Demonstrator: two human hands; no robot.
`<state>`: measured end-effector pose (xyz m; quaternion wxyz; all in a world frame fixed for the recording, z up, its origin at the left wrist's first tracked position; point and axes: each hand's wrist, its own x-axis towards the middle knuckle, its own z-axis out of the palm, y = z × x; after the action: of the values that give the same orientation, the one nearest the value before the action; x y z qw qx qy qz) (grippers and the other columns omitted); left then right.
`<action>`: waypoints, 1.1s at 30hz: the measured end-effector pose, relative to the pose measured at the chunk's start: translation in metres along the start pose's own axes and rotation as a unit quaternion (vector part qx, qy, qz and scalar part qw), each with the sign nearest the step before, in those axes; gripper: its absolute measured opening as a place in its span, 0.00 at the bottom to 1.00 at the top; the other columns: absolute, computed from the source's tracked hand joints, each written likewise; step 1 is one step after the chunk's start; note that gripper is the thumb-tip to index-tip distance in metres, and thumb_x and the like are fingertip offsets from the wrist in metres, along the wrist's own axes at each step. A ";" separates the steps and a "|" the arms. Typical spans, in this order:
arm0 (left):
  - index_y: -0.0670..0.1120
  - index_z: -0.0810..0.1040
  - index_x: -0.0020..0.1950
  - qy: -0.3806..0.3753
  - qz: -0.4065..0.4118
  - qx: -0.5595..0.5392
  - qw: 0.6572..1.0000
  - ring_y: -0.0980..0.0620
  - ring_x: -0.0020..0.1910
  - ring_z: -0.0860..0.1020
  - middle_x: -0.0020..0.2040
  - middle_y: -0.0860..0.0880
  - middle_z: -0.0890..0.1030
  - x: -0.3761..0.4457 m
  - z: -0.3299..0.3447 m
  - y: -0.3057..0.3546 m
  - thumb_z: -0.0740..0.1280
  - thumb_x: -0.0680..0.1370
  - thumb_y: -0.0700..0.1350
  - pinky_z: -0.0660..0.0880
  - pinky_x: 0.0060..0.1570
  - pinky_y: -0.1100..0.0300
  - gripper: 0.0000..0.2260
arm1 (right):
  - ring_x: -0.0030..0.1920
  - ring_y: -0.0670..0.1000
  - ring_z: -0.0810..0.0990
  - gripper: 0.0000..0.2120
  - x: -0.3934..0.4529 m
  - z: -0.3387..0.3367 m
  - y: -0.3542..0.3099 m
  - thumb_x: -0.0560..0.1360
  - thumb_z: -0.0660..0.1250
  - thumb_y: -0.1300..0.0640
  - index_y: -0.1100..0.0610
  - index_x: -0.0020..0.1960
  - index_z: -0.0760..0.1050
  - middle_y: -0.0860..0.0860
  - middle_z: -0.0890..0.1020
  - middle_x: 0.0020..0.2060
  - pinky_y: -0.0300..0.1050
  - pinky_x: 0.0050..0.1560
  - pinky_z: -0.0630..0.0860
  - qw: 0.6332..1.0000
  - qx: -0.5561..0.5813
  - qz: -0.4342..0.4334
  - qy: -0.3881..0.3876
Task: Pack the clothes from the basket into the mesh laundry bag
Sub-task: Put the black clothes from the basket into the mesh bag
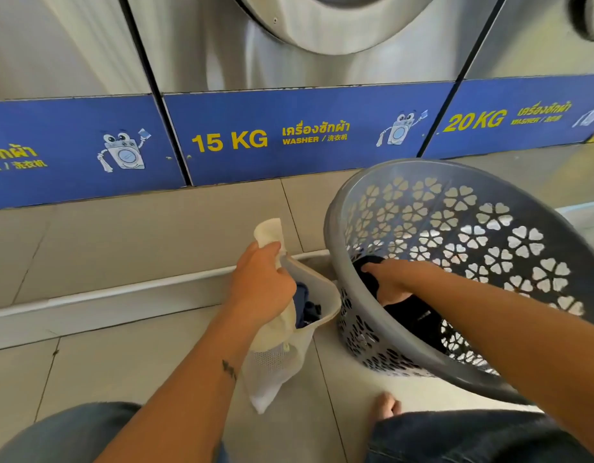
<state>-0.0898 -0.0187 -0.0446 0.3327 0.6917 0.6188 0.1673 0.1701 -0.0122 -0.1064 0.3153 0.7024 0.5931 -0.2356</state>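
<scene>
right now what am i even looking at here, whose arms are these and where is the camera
The camera sits on a person's head, looking down at their own two bare arms. They crouch on a tiled floor before steel washing machines. The left hand grips the rim of a white mesh laundry bag, holding it open; dark blue clothes already lie inside. The right hand reaches into a tilted grey plastic basket with flower-shaped holes and grips a black garment.

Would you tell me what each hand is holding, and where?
Left hand grips the mesh laundry bag by its rim; right hand grips a dark garment inside the basket.
</scene>
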 end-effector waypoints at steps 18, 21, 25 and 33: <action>0.50 0.71 0.71 -0.023 0.022 0.038 0.999 0.46 0.60 0.71 0.64 0.50 0.70 0.019 0.022 0.002 0.61 0.78 0.42 0.69 0.53 0.57 0.20 | 0.62 0.64 0.77 0.37 0.080 0.083 -0.005 0.76 0.65 0.48 0.46 0.80 0.54 0.58 0.70 0.66 0.55 0.55 0.78 0.997 -0.032 -0.076 -0.011; 0.50 0.70 0.71 -0.027 0.030 0.038 0.998 0.47 0.60 0.71 0.64 0.50 0.71 0.019 0.019 0.002 0.61 0.78 0.42 0.70 0.54 0.56 0.21 | 0.67 0.64 0.75 0.36 0.069 0.064 0.004 0.75 0.64 0.51 0.46 0.80 0.55 0.58 0.70 0.70 0.56 0.61 0.77 0.997 -0.012 -0.076 -0.005; 0.49 0.72 0.70 -0.024 0.029 0.040 0.998 0.46 0.60 0.72 0.65 0.49 0.71 0.016 0.011 -0.003 0.61 0.79 0.42 0.71 0.54 0.55 0.19 | 0.72 0.61 0.70 0.35 0.045 0.039 0.015 0.76 0.62 0.54 0.48 0.81 0.55 0.58 0.69 0.74 0.55 0.68 0.72 0.998 0.009 -0.064 0.011; 0.51 0.69 0.73 -0.031 0.032 0.049 0.998 0.46 0.68 0.68 0.72 0.50 0.68 -0.010 -0.013 -0.021 0.60 0.80 0.42 0.69 0.62 0.53 0.21 | 0.56 0.57 0.80 0.20 -0.049 -0.014 0.024 0.72 0.64 0.59 0.50 0.63 0.74 0.52 0.82 0.55 0.53 0.55 0.79 0.972 0.173 -0.087 0.131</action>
<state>-0.1151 -0.0245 -0.0475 0.3122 0.7315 0.5929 0.1263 0.1843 -0.0378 -0.0584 0.0871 0.7166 0.6384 -0.2671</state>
